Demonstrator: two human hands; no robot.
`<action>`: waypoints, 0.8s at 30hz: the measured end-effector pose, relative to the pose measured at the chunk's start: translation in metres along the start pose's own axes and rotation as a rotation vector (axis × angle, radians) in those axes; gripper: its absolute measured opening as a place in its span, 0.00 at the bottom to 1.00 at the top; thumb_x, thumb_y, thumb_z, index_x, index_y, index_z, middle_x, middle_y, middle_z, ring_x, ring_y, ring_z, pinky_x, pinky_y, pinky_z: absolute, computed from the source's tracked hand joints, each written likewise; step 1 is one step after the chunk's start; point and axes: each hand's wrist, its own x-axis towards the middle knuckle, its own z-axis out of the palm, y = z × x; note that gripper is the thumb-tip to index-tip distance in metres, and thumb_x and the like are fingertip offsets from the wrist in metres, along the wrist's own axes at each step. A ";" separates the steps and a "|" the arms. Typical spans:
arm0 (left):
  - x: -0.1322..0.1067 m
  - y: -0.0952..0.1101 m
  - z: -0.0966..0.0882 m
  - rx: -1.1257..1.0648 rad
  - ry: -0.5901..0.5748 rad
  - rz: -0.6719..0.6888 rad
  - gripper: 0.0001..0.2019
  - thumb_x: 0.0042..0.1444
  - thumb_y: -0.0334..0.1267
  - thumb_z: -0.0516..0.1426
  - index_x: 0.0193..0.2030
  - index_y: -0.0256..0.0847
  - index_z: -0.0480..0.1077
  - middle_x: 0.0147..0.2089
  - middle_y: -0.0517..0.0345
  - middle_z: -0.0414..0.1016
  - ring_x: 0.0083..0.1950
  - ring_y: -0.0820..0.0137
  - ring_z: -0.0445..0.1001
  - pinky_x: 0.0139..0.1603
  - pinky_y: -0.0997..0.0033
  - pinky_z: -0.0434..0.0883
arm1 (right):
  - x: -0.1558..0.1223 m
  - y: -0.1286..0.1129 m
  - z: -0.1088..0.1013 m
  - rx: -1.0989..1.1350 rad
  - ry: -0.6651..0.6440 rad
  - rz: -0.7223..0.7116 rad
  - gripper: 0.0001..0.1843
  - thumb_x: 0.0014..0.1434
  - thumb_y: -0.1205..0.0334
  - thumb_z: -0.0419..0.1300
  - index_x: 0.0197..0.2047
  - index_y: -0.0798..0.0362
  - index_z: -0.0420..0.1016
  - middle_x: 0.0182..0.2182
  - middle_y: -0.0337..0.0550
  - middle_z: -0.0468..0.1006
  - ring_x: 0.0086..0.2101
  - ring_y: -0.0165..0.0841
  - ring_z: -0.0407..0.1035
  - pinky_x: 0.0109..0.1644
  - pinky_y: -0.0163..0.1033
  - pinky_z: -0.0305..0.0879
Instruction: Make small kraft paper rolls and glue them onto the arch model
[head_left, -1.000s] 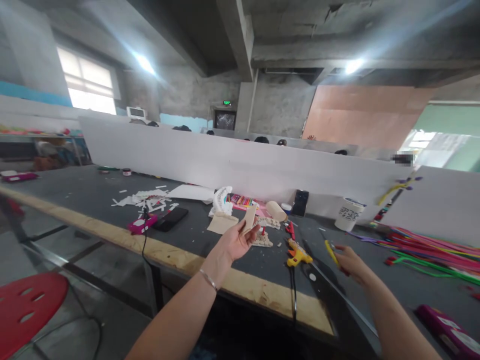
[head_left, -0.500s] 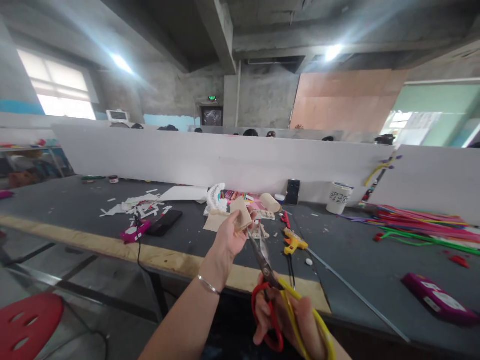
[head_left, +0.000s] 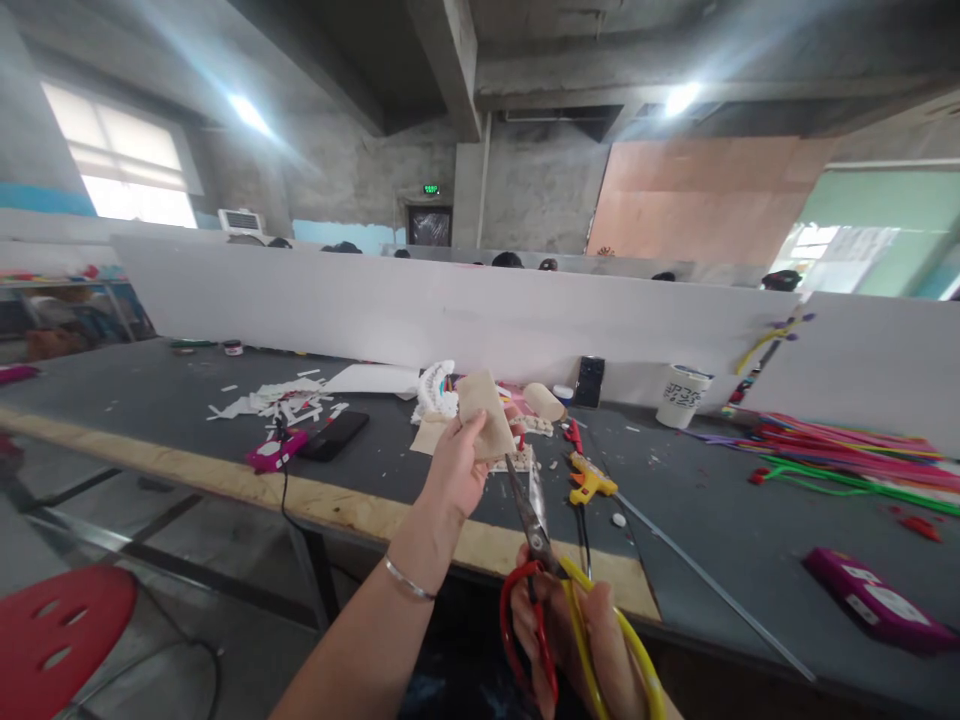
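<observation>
A tan piece of card is pinched in my left hand, thumb across its face, above the table's front half. My right hand grips a pair of scissors by one red and one yellow handle loop. Their blades are parted and point up at the card's lower right corner; whether they touch it I cannot tell. Behind the card, another tan sheet lies on the table, beside a white lacy piece. Under the blade tips is a small beige beaded piece, partly hidden.
A yellow glue gun lies right of the scissors. Farther right are a white cup, colourful pipe cleaners and a purple box. Paper scraps and a black phone lie left. A white partition closes the back.
My left hand has turned the card so more of its flat face shows, and raised it slightly. The scissors have stayed nearly in place, blades still parted. The view has shifted slightly.
</observation>
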 end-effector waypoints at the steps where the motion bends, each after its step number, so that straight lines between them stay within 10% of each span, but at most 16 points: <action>1: 0.000 0.000 -0.001 0.002 -0.006 0.004 0.10 0.60 0.32 0.56 0.47 0.33 0.73 0.40 0.45 0.83 0.33 0.64 0.82 0.36 0.67 0.77 | 0.001 0.002 0.000 0.022 -0.040 0.012 0.30 0.48 0.30 0.60 0.44 0.43 0.75 0.26 0.42 0.71 0.22 0.34 0.66 0.11 0.32 0.61; 10: -0.004 0.000 0.001 0.005 0.011 0.001 0.10 0.60 0.31 0.56 0.48 0.33 0.72 0.38 0.46 0.83 0.34 0.63 0.82 0.36 0.67 0.77 | 0.010 0.016 0.008 0.148 -0.452 0.161 0.38 0.48 0.26 0.45 0.36 0.50 0.79 0.18 0.38 0.68 0.14 0.26 0.62 0.11 0.23 0.40; 24: -0.006 0.002 -0.001 0.052 -0.015 0.029 0.11 0.58 0.33 0.58 0.47 0.33 0.73 0.40 0.43 0.83 0.33 0.61 0.82 0.34 0.67 0.77 | -0.002 0.011 0.003 0.049 -0.236 -0.107 0.35 0.54 0.28 0.48 0.46 0.45 0.76 0.29 0.41 0.74 0.20 0.27 0.65 0.14 0.27 0.57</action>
